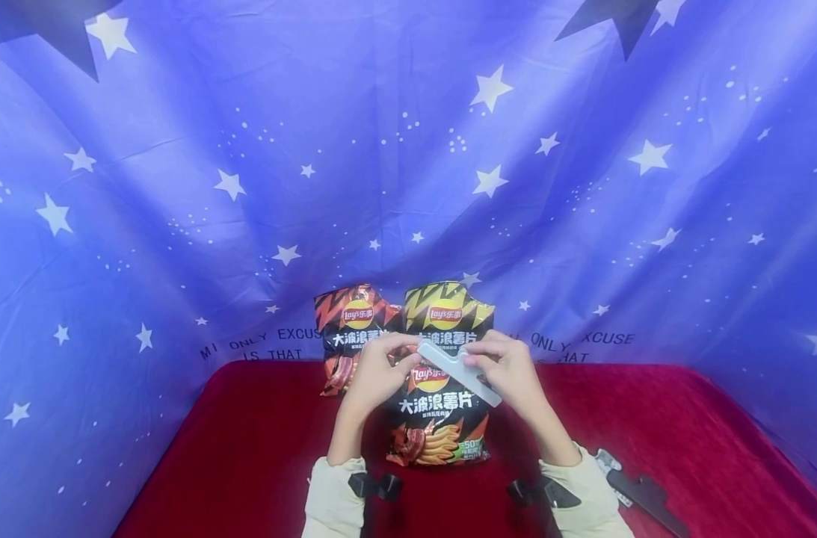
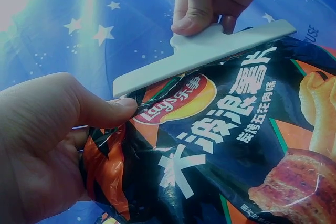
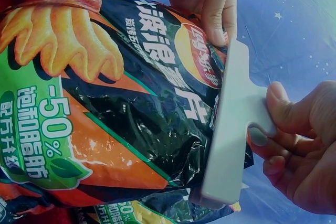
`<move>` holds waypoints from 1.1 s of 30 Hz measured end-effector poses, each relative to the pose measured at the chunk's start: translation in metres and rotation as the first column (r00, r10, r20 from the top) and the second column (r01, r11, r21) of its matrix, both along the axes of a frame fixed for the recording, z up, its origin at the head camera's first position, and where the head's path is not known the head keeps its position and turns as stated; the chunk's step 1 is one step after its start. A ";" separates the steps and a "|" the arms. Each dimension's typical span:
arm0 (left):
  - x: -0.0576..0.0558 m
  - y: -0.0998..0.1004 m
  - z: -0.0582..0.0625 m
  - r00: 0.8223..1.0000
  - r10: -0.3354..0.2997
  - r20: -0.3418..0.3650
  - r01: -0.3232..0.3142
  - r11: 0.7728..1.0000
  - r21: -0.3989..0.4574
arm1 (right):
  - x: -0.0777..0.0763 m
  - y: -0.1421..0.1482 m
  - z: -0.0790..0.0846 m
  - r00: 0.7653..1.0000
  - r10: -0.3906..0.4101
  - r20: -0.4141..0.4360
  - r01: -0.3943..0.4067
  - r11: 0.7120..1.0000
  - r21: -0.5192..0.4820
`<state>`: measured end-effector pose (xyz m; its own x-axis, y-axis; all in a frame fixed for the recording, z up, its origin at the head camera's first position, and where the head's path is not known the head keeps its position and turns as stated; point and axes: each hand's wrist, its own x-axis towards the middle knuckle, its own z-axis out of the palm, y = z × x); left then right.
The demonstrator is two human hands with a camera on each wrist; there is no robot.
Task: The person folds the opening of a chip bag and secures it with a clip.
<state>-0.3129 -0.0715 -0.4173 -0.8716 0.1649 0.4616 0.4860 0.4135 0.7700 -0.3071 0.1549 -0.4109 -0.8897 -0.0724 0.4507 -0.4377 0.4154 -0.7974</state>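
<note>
A black and orange chip bag [image 1: 442,430] is held up in front of me, with a pale grey bag clip [image 1: 458,372] lying across its top edge. My left hand [image 1: 380,373] pinches the bag's upper left corner, thumb on the front, close to one end of the clip [image 2: 210,59]. By its handle, my right hand [image 1: 512,371] grips the clip between thumb and fingers. In the right wrist view both arms of the clip [image 3: 228,129] straddle the top of the bag; how tightly they close is unclear.
Behind the held bag stand a red-patterned chip bag [image 1: 334,336] and a yellow-patterned one [image 1: 448,299]. On the red tablecloth [image 1: 247,448], beside my right forearm, lie a dark clip [image 1: 643,501] and a pale clip-like piece [image 1: 608,461]. A blue starry curtain [image 1: 381,149] hangs behind.
</note>
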 end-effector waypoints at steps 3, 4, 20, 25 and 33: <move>0.001 -0.001 0.001 1.000 -0.006 0.005 0.006 1.000 -0.005 | 0.000 0.000 0.000 1.000 0.005 0.010 -0.005 1.000 -0.003; 0.001 -0.001 0.001 1.000 -0.009 0.007 0.009 1.000 -0.005 | 0.000 0.000 0.000 1.000 0.007 0.013 -0.007 1.000 -0.003; 0.004 -0.003 0.003 0.995 -0.059 0.075 0.058 0.998 0.027 | 0.003 0.000 0.003 0.997 0.035 0.062 -0.035 0.999 -0.005; 0.003 -0.003 0.003 0.995 -0.074 0.069 0.073 0.997 0.026 | 0.003 0.000 0.002 0.998 0.032 0.060 -0.032 0.999 0.002; 0.002 -0.004 0.001 0.996 -0.082 0.046 0.081 0.997 0.015 | 0.003 0.000 0.003 0.997 0.028 0.077 -0.030 0.999 0.018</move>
